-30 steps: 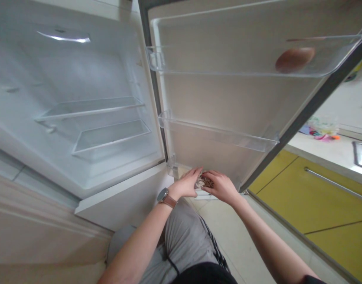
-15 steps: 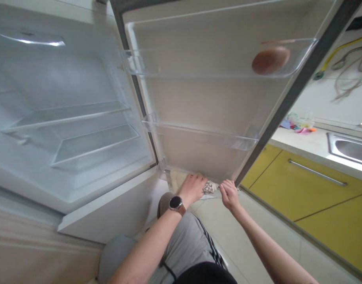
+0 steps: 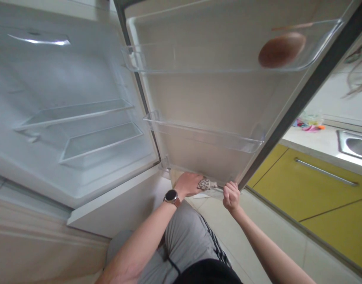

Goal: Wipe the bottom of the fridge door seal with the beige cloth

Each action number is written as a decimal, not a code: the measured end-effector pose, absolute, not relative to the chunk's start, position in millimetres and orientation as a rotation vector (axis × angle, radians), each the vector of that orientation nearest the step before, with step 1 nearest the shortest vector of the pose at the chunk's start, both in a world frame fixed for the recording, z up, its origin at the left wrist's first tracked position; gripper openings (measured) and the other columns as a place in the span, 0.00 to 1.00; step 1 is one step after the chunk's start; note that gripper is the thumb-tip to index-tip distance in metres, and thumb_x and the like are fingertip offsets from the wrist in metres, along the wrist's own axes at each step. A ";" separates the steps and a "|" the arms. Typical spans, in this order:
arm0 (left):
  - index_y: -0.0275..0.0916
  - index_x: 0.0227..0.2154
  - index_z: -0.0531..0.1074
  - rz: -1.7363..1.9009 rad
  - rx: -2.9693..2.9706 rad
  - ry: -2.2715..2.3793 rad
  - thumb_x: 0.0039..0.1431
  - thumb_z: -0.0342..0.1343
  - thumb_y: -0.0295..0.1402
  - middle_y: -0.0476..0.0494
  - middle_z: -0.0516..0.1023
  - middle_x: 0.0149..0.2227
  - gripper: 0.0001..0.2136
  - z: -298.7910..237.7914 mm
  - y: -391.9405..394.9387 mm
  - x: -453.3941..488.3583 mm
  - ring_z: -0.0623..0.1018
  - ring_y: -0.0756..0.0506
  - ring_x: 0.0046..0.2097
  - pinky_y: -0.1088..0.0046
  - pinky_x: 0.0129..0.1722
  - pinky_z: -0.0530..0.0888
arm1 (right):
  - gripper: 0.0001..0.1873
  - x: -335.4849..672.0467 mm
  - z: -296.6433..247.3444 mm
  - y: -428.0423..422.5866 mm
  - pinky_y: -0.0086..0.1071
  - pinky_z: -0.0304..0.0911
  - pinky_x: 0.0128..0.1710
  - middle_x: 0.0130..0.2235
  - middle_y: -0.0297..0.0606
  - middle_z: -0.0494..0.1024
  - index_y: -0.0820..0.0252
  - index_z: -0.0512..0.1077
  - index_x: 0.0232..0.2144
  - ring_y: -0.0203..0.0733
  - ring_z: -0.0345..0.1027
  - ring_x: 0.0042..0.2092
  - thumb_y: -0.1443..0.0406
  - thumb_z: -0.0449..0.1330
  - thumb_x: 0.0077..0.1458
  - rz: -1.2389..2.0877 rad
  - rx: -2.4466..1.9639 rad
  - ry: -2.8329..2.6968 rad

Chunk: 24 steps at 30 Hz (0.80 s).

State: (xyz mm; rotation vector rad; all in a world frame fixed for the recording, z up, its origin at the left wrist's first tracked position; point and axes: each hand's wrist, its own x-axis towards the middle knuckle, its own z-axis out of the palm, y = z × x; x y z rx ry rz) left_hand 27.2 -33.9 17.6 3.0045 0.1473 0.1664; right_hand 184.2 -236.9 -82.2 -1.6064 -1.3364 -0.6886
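Note:
I am looking up into an open fridge. My left hand (image 3: 189,184), with a watch on its wrist, is closed on a patterned cloth (image 3: 206,184) at the bottom of the open fridge door (image 3: 216,102). My right hand (image 3: 231,195) has its fingers curled around the door's lower outer corner. High up, a brown egg (image 3: 281,49) lies in the top door shelf (image 3: 228,59). Another clear door shelf (image 3: 204,134) sits lower down.
The fridge interior (image 3: 65,98) on the left holds glass shelves (image 3: 77,112). Yellow cabinets (image 3: 316,197) with a metal handle, a counter and a steel sink (image 3: 355,144) lie to the right. My grey trouser leg (image 3: 186,240) is below, over a tiled floor.
My right hand has left the cloth and moved right to the door's lower corner. My left hand has kept the cloth at the door's bottom edge. The view has shifted slightly.

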 end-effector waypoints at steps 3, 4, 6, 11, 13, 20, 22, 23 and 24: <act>0.46 0.50 0.82 0.136 3.001 0.327 0.69 0.59 0.48 0.41 0.86 0.47 0.16 21.3 5.8 6.3 0.84 0.36 0.50 0.65 0.45 0.75 | 0.22 181.4 -83.5 -235.7 0.40 0.46 0.36 0.25 0.33 0.56 0.55 0.52 0.23 0.41 0.53 0.31 0.65 0.46 0.72 -0.699 -1.619 -1.337; 0.46 0.50 0.83 0.119 2.998 0.400 0.70 0.59 0.47 0.41 0.86 0.48 0.15 22.2 18.8 -0.2 0.84 0.36 0.51 0.65 0.46 0.75 | 0.22 180.8 -83.4 -235.6 0.40 0.46 0.36 0.25 0.33 0.56 0.55 0.52 0.23 0.41 0.52 0.31 0.65 0.46 0.72 -0.698 -1.626 -1.335; 0.45 0.49 0.84 0.125 2.962 0.590 0.71 0.58 0.46 0.39 0.86 0.48 0.15 23.5 41.2 -10.1 0.84 0.36 0.51 0.66 0.47 0.75 | 0.22 179.6 -82.7 -235.5 0.40 0.47 0.37 0.25 0.33 0.56 0.55 0.52 0.23 0.42 0.53 0.31 0.64 0.45 0.72 -0.691 -1.645 -1.326; 0.41 0.49 0.82 0.393 2.733 0.920 0.74 0.54 0.42 0.37 0.86 0.48 0.15 30.4 67.9 -14.5 0.84 0.38 0.51 0.69 0.46 0.74 | 0.23 175.6 -81.0 -235.5 0.41 0.48 0.37 0.24 0.34 0.56 0.55 0.52 0.22 0.43 0.53 0.31 0.62 0.44 0.73 -0.663 -1.701 -1.287; 0.39 0.50 0.80 0.697 2.533 1.023 0.76 0.51 0.40 0.37 0.86 0.47 0.15 37.9 69.7 -14.6 0.84 0.40 0.49 0.71 0.45 0.74 | 0.24 174.2 -81.0 -235.4 0.41 0.48 0.38 0.24 0.35 0.55 0.55 0.52 0.21 0.43 0.52 0.31 0.62 0.44 0.73 -0.653 -1.715 -1.272; 0.37 0.52 0.76 1.117 2.669 1.186 0.68 0.58 0.31 0.33 0.82 0.51 0.12 62.3 52.5 -21.7 0.80 0.35 0.55 0.61 0.57 0.73 | 0.24 172.6 -82.3 -234.0 0.41 0.47 0.38 0.24 0.35 0.55 0.56 0.51 0.22 0.43 0.53 0.32 0.61 0.45 0.73 -0.655 -1.723 -1.248; 0.37 0.57 0.75 0.741 2.922 1.043 0.67 0.56 0.28 0.30 0.79 0.57 0.17 58.9 43.4 -14.9 0.76 0.34 0.62 0.58 0.63 0.70 | 0.24 171.7 -82.1 -233.7 0.41 0.47 0.38 0.24 0.35 0.56 0.56 0.51 0.22 0.43 0.53 0.32 0.61 0.44 0.73 -0.658 -1.724 -1.244; 0.36 0.59 0.75 0.518 2.986 1.004 0.68 0.55 0.27 0.29 0.79 0.58 0.18 55.7 39.7 -9.7 0.76 0.34 0.63 0.58 0.63 0.69 | 0.25 171.1 -81.8 -233.7 0.41 0.47 0.38 0.24 0.35 0.55 0.56 0.51 0.21 0.43 0.53 0.32 0.60 0.44 0.73 -0.658 -1.727 -1.242; 0.34 0.59 0.75 0.313 3.008 0.993 0.68 0.54 0.28 0.28 0.79 0.57 0.18 52.0 36.9 -3.7 0.76 0.34 0.63 0.58 0.63 0.70 | 0.25 170.4 -81.5 -233.7 0.41 0.47 0.38 0.24 0.35 0.56 0.56 0.51 0.21 0.43 0.53 0.32 0.60 0.44 0.73 -0.657 -1.732 -1.240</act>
